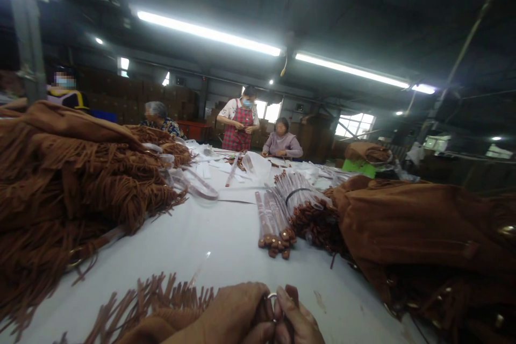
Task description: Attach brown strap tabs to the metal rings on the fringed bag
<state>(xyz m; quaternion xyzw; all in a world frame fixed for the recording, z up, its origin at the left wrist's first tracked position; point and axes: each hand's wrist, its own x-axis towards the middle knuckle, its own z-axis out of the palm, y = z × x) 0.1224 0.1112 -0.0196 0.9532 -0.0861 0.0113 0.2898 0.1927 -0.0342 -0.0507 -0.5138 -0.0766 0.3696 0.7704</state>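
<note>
At the bottom centre, my left hand (231, 312) and my right hand (300, 320) meet with bent fingers around a shiny metal ring (273, 296). My right thumb and fingers press at the ring's side, and a brown strap end (292, 294) sticks up behind them. What lies between the fingers below the ring is mostly hidden. Under and beside my left wrist spreads a brown fringed bag (161, 320), its fringe fanned out over the white tabletop (217, 236).
Brown fringed bags (80, 172) are heaped at left, more brown bags (407, 220) at right. Plastic-wrapped straps (274, 220) lie in bundles ahead, beside a banded bundle (302, 196). Across the table, a person in a checked apron (237, 126) stands near a seated person (282, 142).
</note>
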